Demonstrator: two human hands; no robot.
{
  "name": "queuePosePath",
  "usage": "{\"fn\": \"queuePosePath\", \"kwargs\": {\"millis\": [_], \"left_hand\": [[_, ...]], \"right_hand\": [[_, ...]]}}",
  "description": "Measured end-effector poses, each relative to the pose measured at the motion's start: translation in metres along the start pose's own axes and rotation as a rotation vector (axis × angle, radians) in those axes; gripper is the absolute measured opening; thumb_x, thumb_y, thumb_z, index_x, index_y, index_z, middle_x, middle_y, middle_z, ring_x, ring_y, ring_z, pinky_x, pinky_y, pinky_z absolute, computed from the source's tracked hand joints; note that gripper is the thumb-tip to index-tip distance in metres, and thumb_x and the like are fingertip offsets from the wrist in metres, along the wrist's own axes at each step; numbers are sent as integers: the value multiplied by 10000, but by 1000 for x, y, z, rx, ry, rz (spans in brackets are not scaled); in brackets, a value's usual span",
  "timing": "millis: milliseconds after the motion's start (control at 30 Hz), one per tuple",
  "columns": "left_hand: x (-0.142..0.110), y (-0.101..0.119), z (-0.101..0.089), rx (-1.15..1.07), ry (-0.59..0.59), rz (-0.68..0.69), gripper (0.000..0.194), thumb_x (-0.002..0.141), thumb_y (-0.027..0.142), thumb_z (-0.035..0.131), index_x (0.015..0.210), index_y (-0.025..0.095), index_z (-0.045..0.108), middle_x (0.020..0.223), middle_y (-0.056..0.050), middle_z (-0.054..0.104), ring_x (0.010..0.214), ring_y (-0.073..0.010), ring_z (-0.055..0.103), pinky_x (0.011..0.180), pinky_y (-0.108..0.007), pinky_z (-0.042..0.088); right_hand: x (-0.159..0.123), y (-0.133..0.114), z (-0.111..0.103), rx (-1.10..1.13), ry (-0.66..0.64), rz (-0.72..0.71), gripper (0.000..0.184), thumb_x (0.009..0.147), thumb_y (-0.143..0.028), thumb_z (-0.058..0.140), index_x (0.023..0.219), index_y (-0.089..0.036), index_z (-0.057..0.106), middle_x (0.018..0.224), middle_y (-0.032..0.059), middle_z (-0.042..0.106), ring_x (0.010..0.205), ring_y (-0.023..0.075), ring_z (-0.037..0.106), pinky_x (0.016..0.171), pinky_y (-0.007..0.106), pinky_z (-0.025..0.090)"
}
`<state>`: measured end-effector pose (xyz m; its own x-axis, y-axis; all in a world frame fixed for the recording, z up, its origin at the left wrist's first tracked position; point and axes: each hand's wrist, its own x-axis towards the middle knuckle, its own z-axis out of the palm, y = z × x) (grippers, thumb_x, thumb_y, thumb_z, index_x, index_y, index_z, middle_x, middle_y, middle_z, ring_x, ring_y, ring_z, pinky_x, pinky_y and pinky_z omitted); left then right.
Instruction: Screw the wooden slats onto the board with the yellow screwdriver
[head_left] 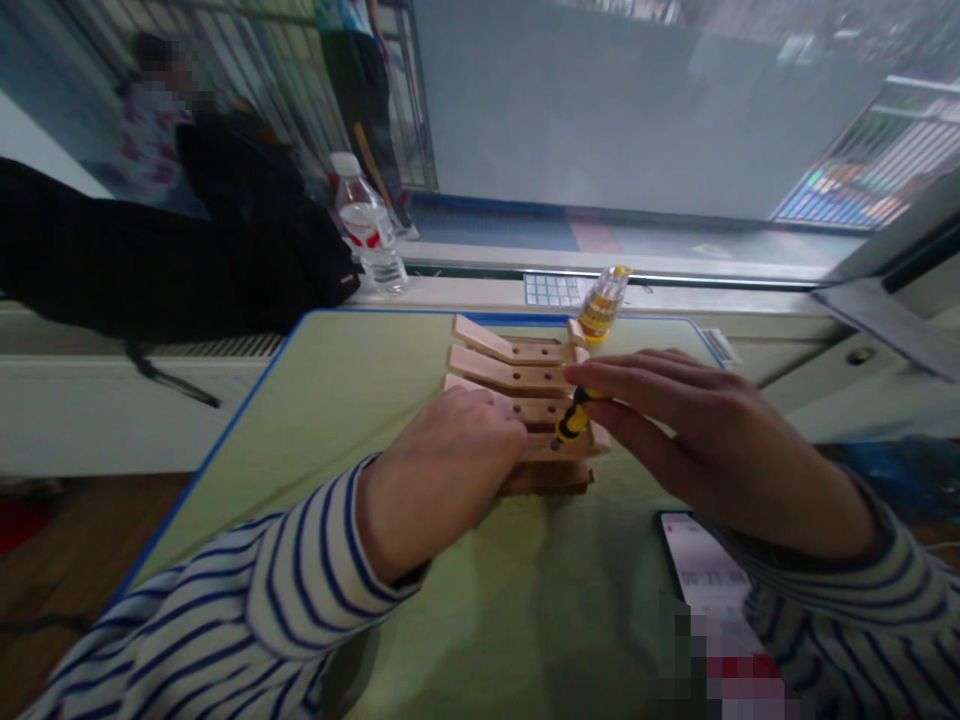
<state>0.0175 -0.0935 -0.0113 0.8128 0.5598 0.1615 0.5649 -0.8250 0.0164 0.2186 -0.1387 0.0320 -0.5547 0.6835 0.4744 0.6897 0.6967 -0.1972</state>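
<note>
A small wooden rack [536,376] made of several angled slats with round holes stands on the table. My left hand [457,465] is closed over its near left side, fingers curled around the front slats. In my right hand [682,430] a yellow and black screwdriver [573,420] is pinched between thumb and fingers. It slants down to the left, its lower end at a hole in the near slat. Whether a screw sits under the tip I cannot make out.
The green table [337,400] has a blue edge. A phone [709,580] lies near my right forearm. Behind the rack stands a small yellow-capped bottle [604,303]. A water bottle [369,230] and a black bag [187,260] are on the sill; people are beyond the window.
</note>
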Motion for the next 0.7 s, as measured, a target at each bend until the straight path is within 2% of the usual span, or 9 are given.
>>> {"fn": "queuePosePath", "kwargs": {"millis": [267,400,533,700], "left_hand": [[0,-2,2,-9,1,-7,409,880,461,401,774,160,659,751,-78,628,705,-206,582,714,-353,447],[0,-1,1,-14,-2,12,346,882,403,424,775,178,664,759,-64,632,720,-191,587,730,-334,449],[1,0,1,-23,-19,-13,374,871,444,425,800,159,658,789,-85,645,749,-204,598,760,-355,453],[2,4,-8,-76,-58,-40,270,878,328,439,865,151,642,856,-84,654,821,-206,602,790,-360,452]], "right_hand": [[0,1,1,10,-2,0,317,863,-168,501,1173,-129,553,1124,74,640,1038,146,572,901,283,458],[0,0,0,6,-2,3,314,862,-171,504,1169,-135,557,1126,72,639,1042,147,570,910,289,454],[1,0,0,10,-11,1,308,868,-171,496,1166,-127,559,1134,73,636,1047,140,566,913,280,450],[1,2,1,5,-15,5,316,870,-177,498,1180,-136,549,1152,58,628,1064,133,555,931,284,440]]}}
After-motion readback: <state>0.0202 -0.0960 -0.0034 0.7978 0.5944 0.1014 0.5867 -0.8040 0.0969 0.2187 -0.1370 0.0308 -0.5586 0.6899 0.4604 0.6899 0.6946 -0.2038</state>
